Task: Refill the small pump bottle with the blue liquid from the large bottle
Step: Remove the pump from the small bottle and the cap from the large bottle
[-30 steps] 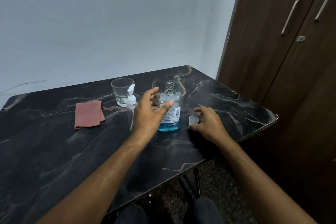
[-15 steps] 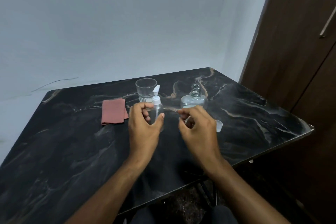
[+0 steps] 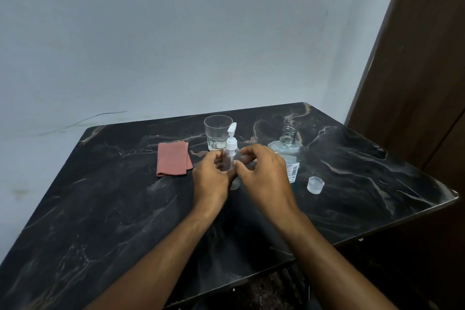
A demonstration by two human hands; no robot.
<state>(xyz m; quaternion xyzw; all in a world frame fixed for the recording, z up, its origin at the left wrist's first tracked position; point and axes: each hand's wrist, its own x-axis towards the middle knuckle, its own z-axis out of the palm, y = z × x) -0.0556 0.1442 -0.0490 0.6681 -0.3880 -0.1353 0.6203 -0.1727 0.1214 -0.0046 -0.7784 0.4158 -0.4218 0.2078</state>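
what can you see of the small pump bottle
The small pump bottle is clear plastic with a white pump head, nozzle pointing up and away. It stands upright on the dark marble table, pump still fitted, seemingly empty. The left hand grips its body; the right hand closes in beside it.

pump bottle: small, clear, white pump on, upright, looks empty, mid-table.
large bottle: clear, uncapped, upright, just right; blue liquid hidden.
cap: translucent, on table nr its right.

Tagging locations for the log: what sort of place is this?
Probably a plain room at home: a dark marble-look table against a bare painted wall, with a brown wooden cupboard beside it.
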